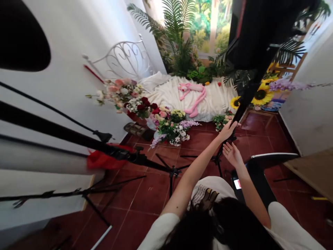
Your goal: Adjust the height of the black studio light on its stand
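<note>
A black light stand (241,108) rises from the floor on the right of centre, carrying a large dark lamp head (246,41) at its top. My left hand (227,131) is on the stand's pole, fingers closed against it; part of the grip is hidden. Just below, my right hand (233,155) is beside the lower pole with its palm turned up and fingers spread, holding nothing. Near the hands, a small knob (232,138) sits on the pole. The stand's legs (217,159) spread out on the red tiles.
A second black stand (145,161) slants across the left. Ahead lie bunches of flowers (169,126), a draped white cloth (161,91) and a pink plush toy (194,97). A black chair (260,180) is close on my right. Sunflowers (261,95) stand beyond the pole.
</note>
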`<state>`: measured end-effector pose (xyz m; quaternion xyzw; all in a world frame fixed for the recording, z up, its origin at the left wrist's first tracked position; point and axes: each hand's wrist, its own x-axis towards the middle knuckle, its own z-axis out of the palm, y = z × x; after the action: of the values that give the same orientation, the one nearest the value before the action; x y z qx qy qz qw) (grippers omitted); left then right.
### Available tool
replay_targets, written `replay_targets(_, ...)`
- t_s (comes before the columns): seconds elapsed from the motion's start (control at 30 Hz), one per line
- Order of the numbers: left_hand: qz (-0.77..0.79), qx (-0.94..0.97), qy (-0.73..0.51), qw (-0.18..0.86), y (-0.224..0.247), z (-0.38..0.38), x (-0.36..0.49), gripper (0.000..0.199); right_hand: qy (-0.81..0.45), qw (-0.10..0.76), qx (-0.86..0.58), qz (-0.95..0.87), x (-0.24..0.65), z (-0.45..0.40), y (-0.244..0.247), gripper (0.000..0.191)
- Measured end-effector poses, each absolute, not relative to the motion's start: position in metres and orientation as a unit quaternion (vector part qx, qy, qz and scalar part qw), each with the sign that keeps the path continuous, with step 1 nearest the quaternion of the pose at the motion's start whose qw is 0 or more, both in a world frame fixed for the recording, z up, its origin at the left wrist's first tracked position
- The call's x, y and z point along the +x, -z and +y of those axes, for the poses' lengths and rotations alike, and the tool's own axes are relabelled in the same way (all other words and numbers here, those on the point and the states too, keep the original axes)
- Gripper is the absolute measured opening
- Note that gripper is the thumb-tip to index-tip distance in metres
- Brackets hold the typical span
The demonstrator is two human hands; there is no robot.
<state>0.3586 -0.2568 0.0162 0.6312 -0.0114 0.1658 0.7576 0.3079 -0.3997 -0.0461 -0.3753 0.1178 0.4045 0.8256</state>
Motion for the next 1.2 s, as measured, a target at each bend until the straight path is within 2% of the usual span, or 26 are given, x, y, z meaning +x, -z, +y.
replay_targets(0.17, -0.006, 0.637, -0.154, 0.755, -0.025, -0.26, 0.353, 0.058, -0.422, 0.856, -0.269, 0.13, 0.314, -0.399, 0.018, 0.024)
replay_targets(0.3, -0.005, 0.616, -0.145, 0.775, -0.023, -0.259, 0.353, 0.061, -0.433, 0.888, -0.132, 0.082, 0.311, -0.39, 0.013, 0.03)
replay_targets(0.43, 0.004, 0.619, -0.17, 0.767, -0.021, -0.265, 0.356, 0.062, -0.45, 0.892, 0.013, 0.041, 0.309, -0.383, 0.015, 0.049)
replay_targets(0.57, 0.02, 0.632, -0.196, 0.75, -0.02, -0.269, 0.357, 0.063, -0.437, 0.897, 0.052, 0.041, 0.316, -0.377, 0.014, 0.062)
replay_targets(0.67, 0.02, 0.639, -0.215, 0.738, -0.018, -0.271, 0.356, 0.066, -0.392, 0.917, -0.048, 0.048, 0.322, -0.373, 0.01, 0.066)
replay_targets(0.8, 0.029, 0.641, -0.237, 0.729, -0.016, -0.275, 0.356, 0.066, -0.311, 0.888, -0.338, 0.019, 0.324, -0.374, 0.004, 0.062)
replay_targets(0.87, 0.037, 0.638, -0.238, 0.731, -0.016, -0.276, 0.357, 0.064, -0.197, 0.836, -0.512, -0.024, 0.322, -0.382, 0.001, 0.056)
replay_targets(0.97, 0.043, 0.638, -0.233, 0.732, -0.017, -0.278, 0.356, 0.062, -0.034, 0.686, -0.716, -0.127, 0.321, -0.399, -0.011, 0.046)
replay_targets(1.03, 0.048, 0.643, -0.228, 0.73, -0.017, -0.278, 0.355, 0.063, 0.006, 0.619, -0.76, -0.196, 0.328, -0.409, -0.027, 0.044)
replay_targets(1.17, 0.055, 0.645, -0.217, 0.73, -0.018, -0.277, 0.354, 0.063, 0.13, 0.654, -0.695, -0.269, 0.361, -0.41, -0.081, 0.035)
replay_targets(1.2, 0.056, 0.644, -0.215, 0.732, -0.018, -0.277, 0.354, 0.062, 0.166, 0.657, -0.677, -0.288, 0.373, -0.405, -0.097, 0.038)
